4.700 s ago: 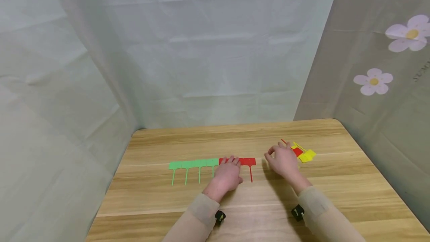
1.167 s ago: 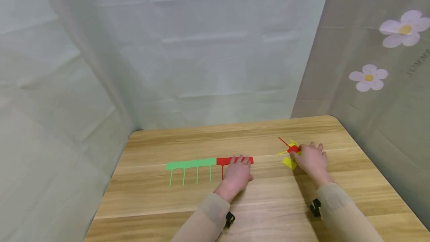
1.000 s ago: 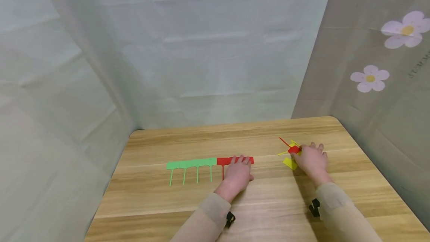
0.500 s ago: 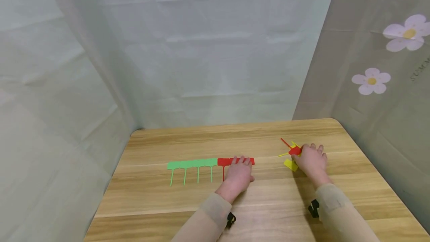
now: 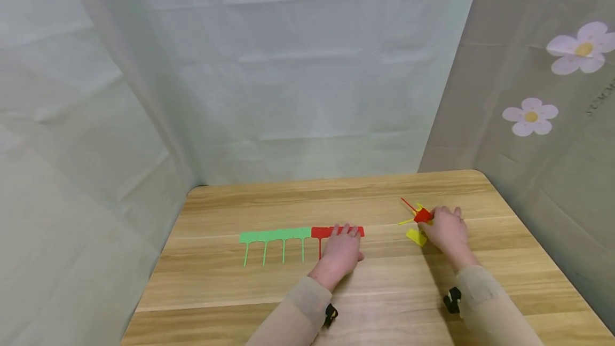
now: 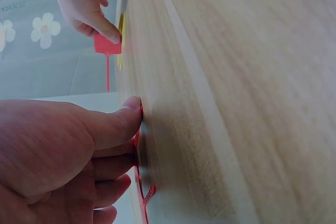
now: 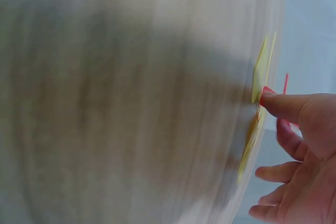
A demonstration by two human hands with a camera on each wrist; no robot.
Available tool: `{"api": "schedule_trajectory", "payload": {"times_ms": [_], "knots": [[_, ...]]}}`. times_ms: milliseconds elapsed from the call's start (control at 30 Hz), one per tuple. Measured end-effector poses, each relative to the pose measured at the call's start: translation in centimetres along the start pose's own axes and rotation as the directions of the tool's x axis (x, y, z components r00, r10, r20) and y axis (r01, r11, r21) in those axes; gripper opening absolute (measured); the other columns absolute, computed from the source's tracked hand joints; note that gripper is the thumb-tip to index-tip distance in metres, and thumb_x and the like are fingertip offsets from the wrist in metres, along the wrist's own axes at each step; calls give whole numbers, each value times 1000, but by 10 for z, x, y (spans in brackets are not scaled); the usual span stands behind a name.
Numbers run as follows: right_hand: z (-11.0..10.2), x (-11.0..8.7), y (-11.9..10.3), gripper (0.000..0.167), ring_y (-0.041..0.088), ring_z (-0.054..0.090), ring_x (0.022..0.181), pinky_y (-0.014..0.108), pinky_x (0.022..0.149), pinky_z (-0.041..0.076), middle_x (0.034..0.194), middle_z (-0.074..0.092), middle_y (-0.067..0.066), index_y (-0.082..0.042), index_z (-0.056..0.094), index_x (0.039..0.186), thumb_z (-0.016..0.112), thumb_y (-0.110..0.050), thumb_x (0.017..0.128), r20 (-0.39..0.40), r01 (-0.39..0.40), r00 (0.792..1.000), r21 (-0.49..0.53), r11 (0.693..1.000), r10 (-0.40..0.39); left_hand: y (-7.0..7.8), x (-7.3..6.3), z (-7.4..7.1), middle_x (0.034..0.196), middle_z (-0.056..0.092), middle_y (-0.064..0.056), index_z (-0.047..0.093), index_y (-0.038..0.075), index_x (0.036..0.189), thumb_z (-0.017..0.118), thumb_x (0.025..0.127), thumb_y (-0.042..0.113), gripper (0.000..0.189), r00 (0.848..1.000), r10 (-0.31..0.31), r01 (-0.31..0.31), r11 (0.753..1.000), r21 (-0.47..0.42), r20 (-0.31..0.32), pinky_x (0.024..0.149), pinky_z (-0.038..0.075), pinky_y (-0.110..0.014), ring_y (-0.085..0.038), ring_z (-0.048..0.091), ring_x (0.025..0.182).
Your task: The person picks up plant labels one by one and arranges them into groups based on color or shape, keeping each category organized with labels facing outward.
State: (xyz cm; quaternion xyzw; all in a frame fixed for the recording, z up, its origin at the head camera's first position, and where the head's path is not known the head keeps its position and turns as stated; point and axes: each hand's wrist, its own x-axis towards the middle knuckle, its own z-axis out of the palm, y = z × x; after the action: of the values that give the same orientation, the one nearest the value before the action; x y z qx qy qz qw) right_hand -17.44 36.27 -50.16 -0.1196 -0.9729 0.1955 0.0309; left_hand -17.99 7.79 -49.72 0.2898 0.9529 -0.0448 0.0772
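A row of flat plastic cable-tie tags lies across the table. Several green tags [image 5: 275, 235] form its left part, and red tags [image 5: 319, 232] continue to the right. My left hand [image 5: 342, 250] rests with extended fingers on the right-hand red tags, partly hiding them. Farther right, my right hand [image 5: 447, 230] pinches a loose red tag [image 5: 422, 216] between thumb and forefinger. In the left wrist view this red tag [image 6: 107, 44] stands tilted off the tabletop, stem hanging away. Under and beside it are yellow tags [image 5: 416, 237], partly covered by the hand.
The wooden table [image 5: 216, 292] has rounded back corners. Pale cloth [image 5: 307, 79] hangs behind it, and a flower-printed cloth [image 5: 538, 164] hangs on the right. A small black device [image 5: 451, 300] sits under each wrist.
My left hand has slid right along the red tags. My right hand has moved right to the loose pile and taken hold of a red tag, which has just tilted up slightly.
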Motion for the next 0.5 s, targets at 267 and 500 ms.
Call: {"api": "schedule_trajectory", "payload": {"times_ms": [267,500], "knots": [[2,-2,7,31,80,18,139,82,113,27,148,38,52,4,68,101,72,-26,102,1,59,998,5,998,-59,0,1,1,163,51,1,57,15,157,73,100,45,67,1000,-13,13,1000,-18,8,129,29,-42,-21,41,155],[3,-1,10,28,79,16,142,83,112,27,151,38,49,0,69,103,70,-28,103,-11,44,999,57,997,-44,1,2,3,163,52,1,57,16,157,73,100,46,67,1000,-10,10,1000,4,3,128,30,-43,-21,41,154]]}}
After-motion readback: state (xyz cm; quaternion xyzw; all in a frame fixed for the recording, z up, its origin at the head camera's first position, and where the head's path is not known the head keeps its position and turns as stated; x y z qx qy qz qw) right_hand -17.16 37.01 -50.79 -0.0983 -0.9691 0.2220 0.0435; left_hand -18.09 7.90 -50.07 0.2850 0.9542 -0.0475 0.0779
